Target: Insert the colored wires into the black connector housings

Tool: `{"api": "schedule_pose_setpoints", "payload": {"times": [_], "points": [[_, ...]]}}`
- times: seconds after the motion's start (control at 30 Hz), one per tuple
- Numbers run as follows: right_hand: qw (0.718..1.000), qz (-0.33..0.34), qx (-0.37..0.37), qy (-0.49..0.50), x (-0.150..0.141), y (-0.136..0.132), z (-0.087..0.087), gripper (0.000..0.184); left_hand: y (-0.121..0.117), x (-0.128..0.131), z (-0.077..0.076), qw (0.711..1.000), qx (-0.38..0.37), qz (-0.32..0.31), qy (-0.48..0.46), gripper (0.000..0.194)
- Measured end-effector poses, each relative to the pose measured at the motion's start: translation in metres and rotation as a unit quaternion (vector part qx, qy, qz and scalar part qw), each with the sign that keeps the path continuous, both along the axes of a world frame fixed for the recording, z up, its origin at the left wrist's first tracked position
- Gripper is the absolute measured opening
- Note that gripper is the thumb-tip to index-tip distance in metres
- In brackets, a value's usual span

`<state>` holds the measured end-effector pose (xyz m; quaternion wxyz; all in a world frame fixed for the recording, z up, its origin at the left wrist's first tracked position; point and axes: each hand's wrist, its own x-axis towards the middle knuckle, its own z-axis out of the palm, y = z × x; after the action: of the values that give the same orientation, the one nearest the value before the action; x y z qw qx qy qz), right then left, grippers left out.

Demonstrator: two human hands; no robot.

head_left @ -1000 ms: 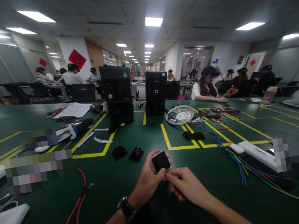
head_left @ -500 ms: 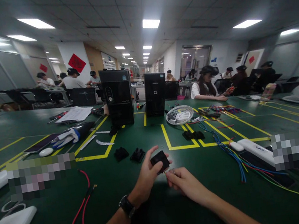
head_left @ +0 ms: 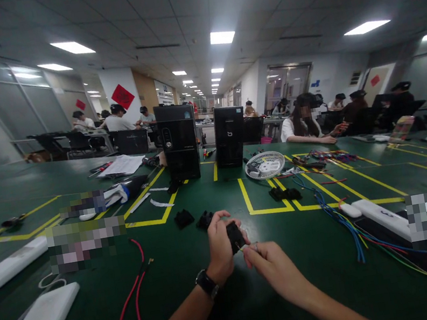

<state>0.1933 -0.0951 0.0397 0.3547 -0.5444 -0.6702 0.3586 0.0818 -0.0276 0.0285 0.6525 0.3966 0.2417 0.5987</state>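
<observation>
Black block [head_left: 235, 236]: in left hand [head_left: 219, 243], above green tabletop [head_left: 176, 281]; probably light, stiff, a little slippery; best gripped by side faces.
Left hand: curled around block, lower edge exposed.
Right hand [head_left: 274, 267]: pinched on thin piece [head_left: 241, 247] at that edge; likely bendable, so best held near tip.
Room: sideways, between red wires [head_left: 139, 317] and blue wires [head_left: 340, 220].
Far side: 2 black pieces [head_left: 184, 218] just beyond left hand.

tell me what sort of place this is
Probably a shared workroom for electrical or computer parts, in an office-like building: people sit at tables further back, two PC towers stand on the green table, and loose red wires lie on it.
</observation>
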Motion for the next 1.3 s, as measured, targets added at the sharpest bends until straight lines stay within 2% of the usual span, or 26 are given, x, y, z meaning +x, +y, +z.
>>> {"api": "schedule_pose_setpoints", "payload": {"times": [0.2,0.4,0.63,0.8,0.93,1.13,1.3], "points": [[0.999,-0.002,0.041,-0.013,-0.011,0.002,-0.011,0.039,-0.002,0.003,0.0,0.994,-0.094,0.034,-0.035,0.022],[0.994,-0.043,0.086,-0.057,-0.025,-0.001,-0.02,0.038,0.003,0.006,-0.007,0.993,-0.043,0.11,-0.012,0.017],[0.991,-0.015,0.117,-0.056,-0.012,0.0,-0.012,0.038,0.001,0.0,-0.002,0.994,-0.083,0.06,-0.034,0.02],[0.994,-0.009,0.1,-0.036,-0.01,-0.003,-0.006,0.039,-0.001,-0.002,0.001,0.997,-0.033,0.072,-0.007,0.016],[0.994,-0.017,0.105,-0.029,-0.01,-0.01,-0.001,0.038,-0.005,-0.002,0.006,0.998,0.0,0.056,-0.016,0.016],[0.997,0.006,0.081,0.002,-0.011,-0.009,-0.011,0.039,-0.01,-0.002,0.008,0.998,-0.004,0.033,-0.054,0.017],[0.997,-0.008,0.076,0.01,-0.018,-0.006,-0.02,0.038,-0.008,0.0,0.007,0.998,0.0,0.04,-0.038,0.016]]}}
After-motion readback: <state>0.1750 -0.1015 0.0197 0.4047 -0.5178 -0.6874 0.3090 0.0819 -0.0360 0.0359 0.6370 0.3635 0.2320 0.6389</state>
